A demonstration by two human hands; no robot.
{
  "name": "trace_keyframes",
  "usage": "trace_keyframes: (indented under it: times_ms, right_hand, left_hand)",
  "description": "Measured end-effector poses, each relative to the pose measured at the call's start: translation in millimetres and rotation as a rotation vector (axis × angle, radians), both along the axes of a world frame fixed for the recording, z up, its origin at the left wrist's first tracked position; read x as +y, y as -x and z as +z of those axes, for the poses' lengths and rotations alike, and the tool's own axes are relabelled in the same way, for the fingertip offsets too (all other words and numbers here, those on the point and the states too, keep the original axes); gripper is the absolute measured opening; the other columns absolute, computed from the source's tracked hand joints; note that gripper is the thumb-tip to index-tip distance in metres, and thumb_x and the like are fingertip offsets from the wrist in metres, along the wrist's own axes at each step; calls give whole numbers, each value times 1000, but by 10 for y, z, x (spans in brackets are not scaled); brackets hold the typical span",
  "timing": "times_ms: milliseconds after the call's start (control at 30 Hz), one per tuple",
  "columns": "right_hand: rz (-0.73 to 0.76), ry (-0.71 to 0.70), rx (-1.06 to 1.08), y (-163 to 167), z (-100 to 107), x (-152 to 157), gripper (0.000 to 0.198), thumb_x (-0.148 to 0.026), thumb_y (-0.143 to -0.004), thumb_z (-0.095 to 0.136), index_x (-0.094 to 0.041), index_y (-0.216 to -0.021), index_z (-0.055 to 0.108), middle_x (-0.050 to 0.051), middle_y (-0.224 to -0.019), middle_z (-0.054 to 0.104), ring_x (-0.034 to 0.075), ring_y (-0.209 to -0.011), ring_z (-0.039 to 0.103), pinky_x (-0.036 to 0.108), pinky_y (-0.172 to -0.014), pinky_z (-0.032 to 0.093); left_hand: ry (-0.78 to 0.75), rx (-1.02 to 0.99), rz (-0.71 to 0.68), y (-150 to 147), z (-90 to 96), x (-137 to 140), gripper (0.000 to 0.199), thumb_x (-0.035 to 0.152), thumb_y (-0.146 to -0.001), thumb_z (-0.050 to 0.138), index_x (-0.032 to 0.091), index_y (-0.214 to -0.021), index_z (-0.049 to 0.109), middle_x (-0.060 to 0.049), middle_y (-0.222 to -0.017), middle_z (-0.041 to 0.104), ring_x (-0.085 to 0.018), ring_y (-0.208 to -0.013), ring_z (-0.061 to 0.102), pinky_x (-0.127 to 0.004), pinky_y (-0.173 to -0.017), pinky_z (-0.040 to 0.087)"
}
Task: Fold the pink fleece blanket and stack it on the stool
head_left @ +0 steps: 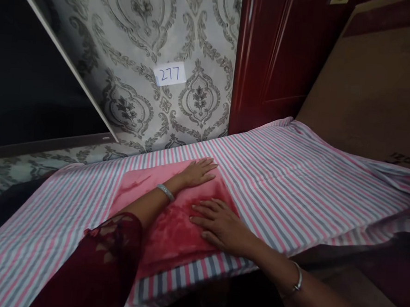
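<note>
A plush pink-and-red cloth [172, 235], laid in a flat rectangle, lies on a striped sheet [287, 177]. My left hand [198, 172] rests palm down near the cloth's far right corner, fingers stretched out and pointing right. Closer to me, my right hand [219, 224] lies flat on the darker red part by the right edge, its fingers spread and pointing left. Neither hand grips anything. Whether the cloth is folded or a single thick piece cannot be told for certain.
A dark flat screen [39, 69] leans in at the left. Patterned wallpaper [201, 97] with a paper label [170, 73] reading 277 stands behind. A red wooden door or panel [269, 60] is at the back, and a large cardboard box [375, 90] stands at the right.
</note>
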State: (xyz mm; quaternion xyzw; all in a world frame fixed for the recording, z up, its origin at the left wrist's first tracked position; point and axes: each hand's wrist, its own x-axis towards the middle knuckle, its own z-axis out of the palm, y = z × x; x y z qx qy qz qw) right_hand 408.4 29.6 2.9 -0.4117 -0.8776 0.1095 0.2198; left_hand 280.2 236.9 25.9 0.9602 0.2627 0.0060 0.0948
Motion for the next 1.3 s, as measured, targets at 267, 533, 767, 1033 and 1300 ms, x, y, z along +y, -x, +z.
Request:
trace_keyframes:
  times_ms: [267, 533, 767, 1033, 1300]
  right_hand:
    - [-8, 1, 12, 1, -32, 2, 43, -44, -101, 45, -33, -142, 52, -2, -154, 44, 23, -142, 35, 46, -119, 20]
    - [-20, -18, 19, 10, -54, 5, 43, -43, -101, 46, -33, -142, 52, -3, -154, 44, 22, -142, 35, 46, -119, 21]
    - [-20, 2, 15, 26, -8, 10, 42, -43, -100, 45, -33, -140, 54, 0, -152, 47, 22, -141, 36, 47, -117, 23]
    - [-35, -36, 25, 39, -35, 17, 41, -42, -101, 46, -33, -140, 55, 0, -151, 48, 21, -141, 37, 46, -116, 24]
    - [-179, -110, 202, 25, 17, 39, 42, -36, -104, 35, -22, -130, 65, 9, -141, 58, 21, -132, 50, 43, -113, 36]
  left_hand:
    - [41, -81, 12, -34, -81, 105, 67, 62, -98, 28, 24, -153, 35, -9, -163, 28, -23, -151, 20, -44, -121, 13]
    - [36, -129, 86, -21, -151, 105, 69, 61, -98, 25, 23, -155, 29, -9, -163, 27, -22, -151, 21, -45, -121, 16]
    - [-17, -80, 101, -31, -103, 43, 67, 58, -99, 24, 22, -156, 28, -10, -163, 26, -23, -151, 20, -46, -121, 16]
    - [-102, -66, 244, 1, 156, -174, 62, 52, -100, 31, 22, -155, 28, -12, -159, 35, -27, -147, 29, -60, -118, 15]
    - [-127, -89, 227, 676, 190, -1235, 60, 43, -98, 38, 13, -151, 37, -18, -155, 39, -28, -146, 33, -50, -118, 27]
